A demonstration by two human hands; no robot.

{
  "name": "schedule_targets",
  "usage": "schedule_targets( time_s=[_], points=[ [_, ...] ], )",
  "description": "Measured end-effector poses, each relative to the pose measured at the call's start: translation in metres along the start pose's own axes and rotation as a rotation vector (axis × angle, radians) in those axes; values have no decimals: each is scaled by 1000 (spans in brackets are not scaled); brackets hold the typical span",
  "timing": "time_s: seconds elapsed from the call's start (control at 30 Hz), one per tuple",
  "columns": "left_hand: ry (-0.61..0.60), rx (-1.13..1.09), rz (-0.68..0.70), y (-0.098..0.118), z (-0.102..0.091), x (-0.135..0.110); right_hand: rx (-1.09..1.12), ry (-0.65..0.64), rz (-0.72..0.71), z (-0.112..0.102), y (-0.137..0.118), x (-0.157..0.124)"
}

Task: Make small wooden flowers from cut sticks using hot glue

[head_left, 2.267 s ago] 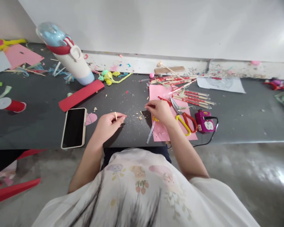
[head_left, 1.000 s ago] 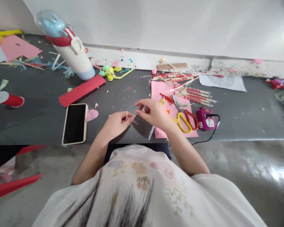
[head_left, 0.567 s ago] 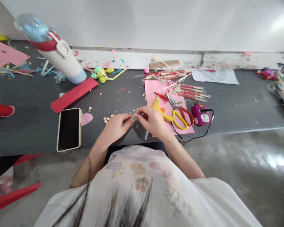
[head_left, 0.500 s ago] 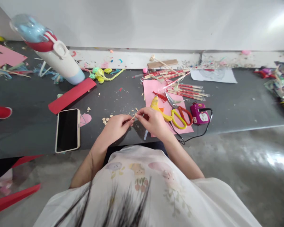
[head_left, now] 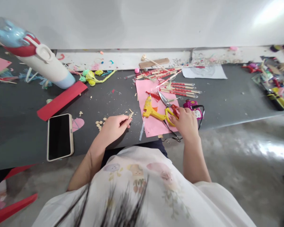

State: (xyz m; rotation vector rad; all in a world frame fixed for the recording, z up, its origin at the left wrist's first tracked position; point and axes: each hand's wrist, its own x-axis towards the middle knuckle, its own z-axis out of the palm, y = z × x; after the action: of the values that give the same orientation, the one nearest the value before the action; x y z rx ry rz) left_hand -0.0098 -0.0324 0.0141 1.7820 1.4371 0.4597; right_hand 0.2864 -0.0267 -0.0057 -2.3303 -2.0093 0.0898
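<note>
My left hand [head_left: 115,127] pinches a short wooden stick [head_left: 131,113] between thumb and fingertips, just above the dark table. Small pale wooden bits [head_left: 99,123] lie beside that hand, partly behind it. On the right, my right hand [head_left: 186,122] has its fingers curled over the red and yellow handles of a pair of scissors [head_left: 164,99], whose blades point away from me. The scissors rest on a pink sheet [head_left: 152,130]. A yellow glue gun [head_left: 153,113] with a clear glue stick in it lies on the sheet, left of the scissors.
A purple box [head_left: 198,113] with a black cable stands beyond my right hand. Wrapped red-and-cream sticks [head_left: 181,90] lie at the back. To the left are a phone [head_left: 59,137], a red strip [head_left: 62,100] and a tall bottle [head_left: 52,67]. Black-and-yellow pliers [head_left: 275,98] lie far right.
My right hand has left the stick and moved right onto the scissors' handles. My left hand keeps the stick. The view has shifted slightly to the right.
</note>
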Motion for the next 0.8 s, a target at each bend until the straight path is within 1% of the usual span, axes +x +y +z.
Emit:
schedule_targets(
  time_s=[0.07,0.13,0.2,0.47,0.6,0.7,0.8],
  points=[
    [-13,6,9,2,2,2,-31,-77,30,0,8,2],
    [-23,13,21,4,5,3,-36,-145,36,1,11,4],
    [-30,18,26,6,6,4,-46,-176,31,2,11,6],
    [-47,6,27,8,10,7,-75,-187,9,2,11,19],
    [-44,4,25,9,12,9,-85,-210,45,2,3,22],
    [-43,11,20,9,12,10,-93,-182,78,5,-2,22],
    [-36,29,22,8,11,11,-44,-150,142,7,-3,23]
  ],
)
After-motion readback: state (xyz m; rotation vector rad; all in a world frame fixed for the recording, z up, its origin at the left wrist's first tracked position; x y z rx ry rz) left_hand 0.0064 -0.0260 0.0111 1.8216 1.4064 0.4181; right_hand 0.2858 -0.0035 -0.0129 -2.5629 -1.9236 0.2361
